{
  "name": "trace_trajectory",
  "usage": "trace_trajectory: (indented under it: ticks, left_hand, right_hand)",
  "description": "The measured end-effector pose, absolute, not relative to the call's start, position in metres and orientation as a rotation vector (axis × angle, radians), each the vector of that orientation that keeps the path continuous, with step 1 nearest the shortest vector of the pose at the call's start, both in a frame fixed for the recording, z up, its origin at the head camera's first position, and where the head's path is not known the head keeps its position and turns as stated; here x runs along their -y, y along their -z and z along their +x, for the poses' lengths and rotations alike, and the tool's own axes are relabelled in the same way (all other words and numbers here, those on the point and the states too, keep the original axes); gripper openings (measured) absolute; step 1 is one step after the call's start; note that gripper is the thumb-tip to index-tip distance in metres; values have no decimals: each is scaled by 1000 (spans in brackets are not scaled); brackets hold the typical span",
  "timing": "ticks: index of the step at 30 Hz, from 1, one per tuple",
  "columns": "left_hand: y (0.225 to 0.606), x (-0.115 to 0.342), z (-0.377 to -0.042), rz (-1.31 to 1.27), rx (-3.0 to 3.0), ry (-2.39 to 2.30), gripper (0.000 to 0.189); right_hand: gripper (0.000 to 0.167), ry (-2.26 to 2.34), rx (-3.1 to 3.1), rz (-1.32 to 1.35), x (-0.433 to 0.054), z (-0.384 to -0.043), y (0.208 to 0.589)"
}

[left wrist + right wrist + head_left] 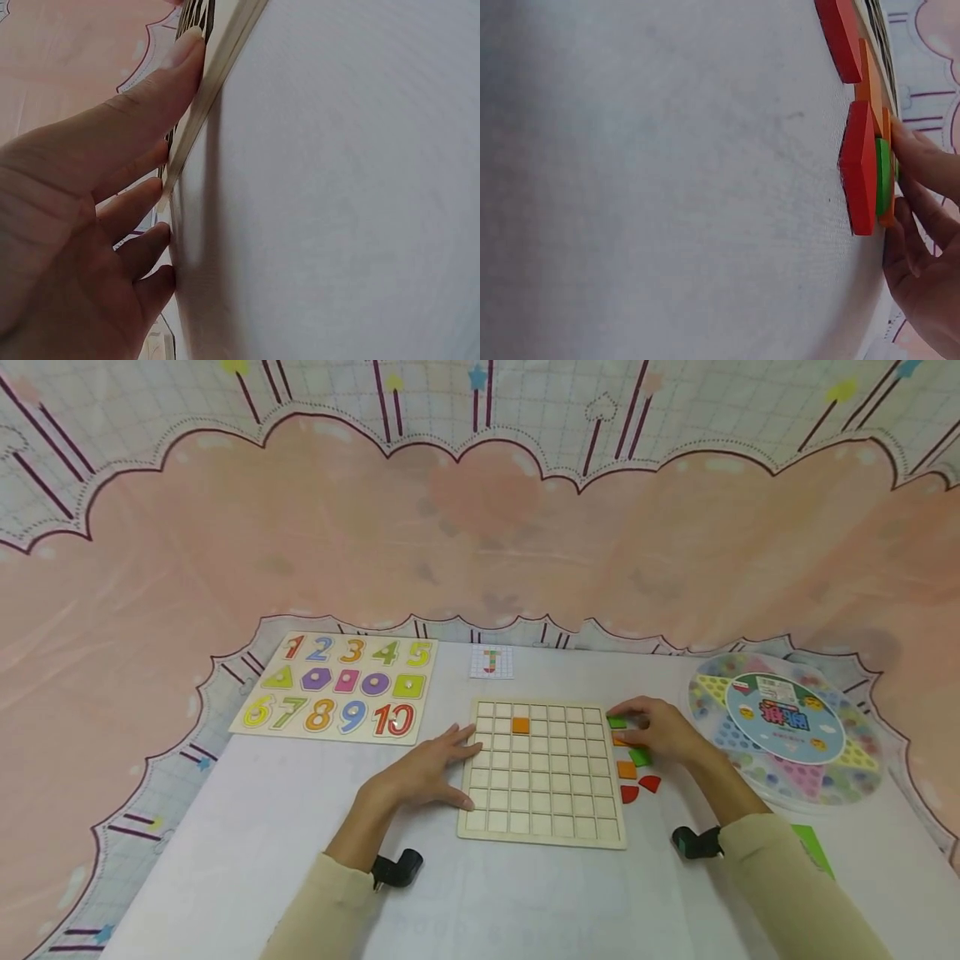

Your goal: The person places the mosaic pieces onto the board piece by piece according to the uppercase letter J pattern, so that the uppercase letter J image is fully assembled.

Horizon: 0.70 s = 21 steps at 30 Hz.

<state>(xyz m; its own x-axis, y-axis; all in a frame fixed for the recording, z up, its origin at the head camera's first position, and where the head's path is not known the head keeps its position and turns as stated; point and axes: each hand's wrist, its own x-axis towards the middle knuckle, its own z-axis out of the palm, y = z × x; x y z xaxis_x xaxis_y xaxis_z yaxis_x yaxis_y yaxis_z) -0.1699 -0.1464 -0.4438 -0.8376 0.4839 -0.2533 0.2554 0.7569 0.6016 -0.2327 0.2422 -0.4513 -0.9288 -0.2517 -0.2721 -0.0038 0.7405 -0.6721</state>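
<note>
Wooden board point(540, 781), cut into small square cells, is laid flat on the white table point(195, 877) between the two hands, with one orange square point(521, 725) set in a cell near its far edge. Its left edge is touched by the left hand point(427, 768), which is released, its fingers spread apart. The right hand point(663, 731) is held over the loose pieces beside the board's right edge, its fingers partly bent; whether the far green piece point(617, 722) is pinched or merely touched cannot be told. Nearer the body, a second orange square point(626, 770) and two red pieces point(650, 784) are left uncovered. By the left wrist camera, the thumb is shown close up against the board's rim. By the right one, the thick sides of the red pieces are revealed. Only in the head view are the patterned card point(492, 662), the number puzzle point(337, 689) and the large round disc point(785, 722) seen whole.
</note>
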Motion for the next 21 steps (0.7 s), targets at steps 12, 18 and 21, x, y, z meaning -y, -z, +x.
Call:
trace_trajectory:
  ticks: [12, 18, 21]
  left_hand:
    - [441, 147, -171, 567, -2559, -793, 91]
    - [442, 147, -171, 568, -2547, -823, 91]
    - [443, 147, -170, 568, -2544, -829, 91]
  right_hand:
    - [23, 1001, -2637, -276, -243, -240, 448]
    - [18, 1019, -2671, -329, -241, -240, 447]
    - [17, 1028, -2681, -338, -241, -238, 450]
